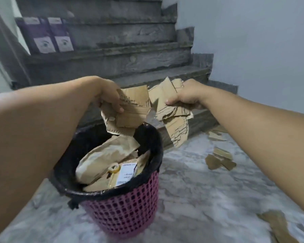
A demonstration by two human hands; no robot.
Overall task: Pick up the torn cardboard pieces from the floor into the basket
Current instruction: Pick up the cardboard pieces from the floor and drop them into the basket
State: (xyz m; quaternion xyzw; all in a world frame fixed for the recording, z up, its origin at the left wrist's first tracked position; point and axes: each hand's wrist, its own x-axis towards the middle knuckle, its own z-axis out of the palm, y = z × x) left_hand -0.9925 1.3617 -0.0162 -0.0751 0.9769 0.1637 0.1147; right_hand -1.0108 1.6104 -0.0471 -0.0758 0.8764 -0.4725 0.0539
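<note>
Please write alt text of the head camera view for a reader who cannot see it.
Both hands hold torn cardboard above a pink basket with a black liner: the left hand over its opening, the right hand beyond its rim. The basket already holds cardboard, and more pieces lie on the marble floor near grey stairs.

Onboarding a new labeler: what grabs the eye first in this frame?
Two bare hands meet at centre, the left hand and right hand each clutching torn cardboard pieces just above the pink basket with its black liner. The basket already holds cardboard. More scraps lie on the marble floor to the right, by the grey stairs.
</note>
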